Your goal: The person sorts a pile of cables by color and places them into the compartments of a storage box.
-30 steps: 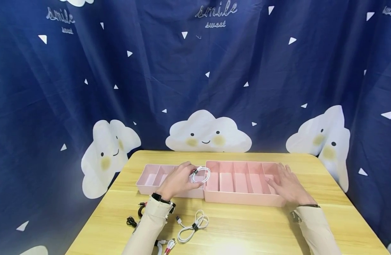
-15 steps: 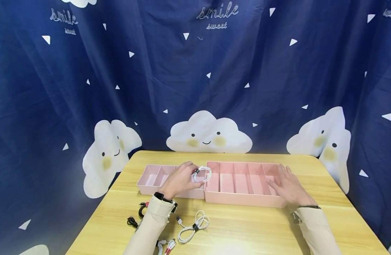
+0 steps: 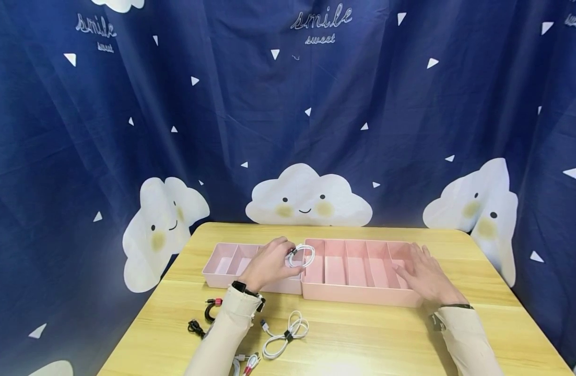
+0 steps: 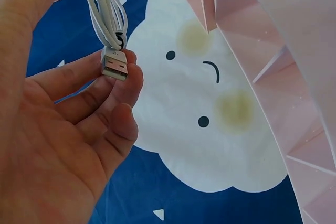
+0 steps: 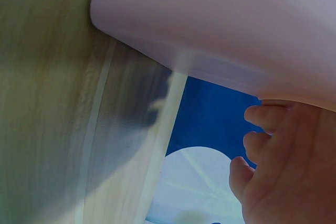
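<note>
The left hand [image 3: 270, 265] pinches a coiled white cable [image 4: 104, 17] over the meeting ends of a pale lilac divided plastic tray [image 3: 222, 281] and a pink divided plastic tray [image 3: 363, 294]; only the left wrist view shows me its metal-tipped USB plug [image 4: 115, 64]. The right hand [image 3: 426, 274], thumb spread from its fingers, rests at the pink tray's right end; from the right wrist, I see fingers outside the wall. Light wooden tabletop [image 3: 377, 339] runs nearward and to its right edge.
</note>
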Tool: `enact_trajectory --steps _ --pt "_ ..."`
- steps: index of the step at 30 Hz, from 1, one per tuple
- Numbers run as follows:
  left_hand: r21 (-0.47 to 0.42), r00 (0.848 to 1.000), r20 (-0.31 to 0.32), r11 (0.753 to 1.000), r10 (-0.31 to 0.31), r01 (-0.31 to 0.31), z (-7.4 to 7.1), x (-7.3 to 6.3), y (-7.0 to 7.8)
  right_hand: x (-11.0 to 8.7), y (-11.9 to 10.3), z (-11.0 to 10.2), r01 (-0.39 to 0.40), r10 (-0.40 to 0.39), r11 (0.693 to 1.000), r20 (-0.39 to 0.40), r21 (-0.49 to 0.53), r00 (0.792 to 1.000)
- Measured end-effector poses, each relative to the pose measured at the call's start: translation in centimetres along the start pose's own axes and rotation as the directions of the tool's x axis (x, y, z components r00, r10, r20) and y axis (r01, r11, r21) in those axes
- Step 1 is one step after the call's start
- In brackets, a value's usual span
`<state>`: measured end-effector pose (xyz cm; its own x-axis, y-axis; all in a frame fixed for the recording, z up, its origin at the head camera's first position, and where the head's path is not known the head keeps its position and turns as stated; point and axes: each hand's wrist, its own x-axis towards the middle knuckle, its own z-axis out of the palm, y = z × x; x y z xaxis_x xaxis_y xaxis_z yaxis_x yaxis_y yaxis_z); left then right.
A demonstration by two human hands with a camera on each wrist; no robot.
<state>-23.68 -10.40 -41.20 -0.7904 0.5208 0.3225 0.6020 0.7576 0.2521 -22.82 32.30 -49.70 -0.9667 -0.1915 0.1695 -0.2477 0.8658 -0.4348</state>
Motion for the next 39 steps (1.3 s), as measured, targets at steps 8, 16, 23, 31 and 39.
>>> enact_trajectory --steps 8,16,23,31,39 --pt "0.033 1.0 -0.011 0.999 -0.001 0.001 0.3 0.4 0.1 0.0 0.1 0.1 -0.004 0.004 1.0 0.007 0.004 1.0" --pt "0.031 1.0 -0.005 0.999 -0.011 0.011 0.5 0.7 0.4 0.1 0.0 -0.1 -0.006 0.006 1.0 0.017 -0.005 1.0" --pt "0.016 1.0 0.018 1.0 -0.013 0.012 0.7 1.1 0.5 0.0 0.0 0.0 -0.015 0.015 1.0 0.022 0.002 1.0" --pt "0.015 1.0 0.025 1.0 -0.016 0.015 1.2 1.3 0.2 0.1 0.1 0.0 -0.02 0.02 1.0 0.021 0.004 1.0" --pt "0.004 0.999 0.033 1.0 0.001 -0.001 1.5 1.6 0.2 0.0 0.0 0.0 -0.013 0.013 1.0 0.021 0.004 1.0"
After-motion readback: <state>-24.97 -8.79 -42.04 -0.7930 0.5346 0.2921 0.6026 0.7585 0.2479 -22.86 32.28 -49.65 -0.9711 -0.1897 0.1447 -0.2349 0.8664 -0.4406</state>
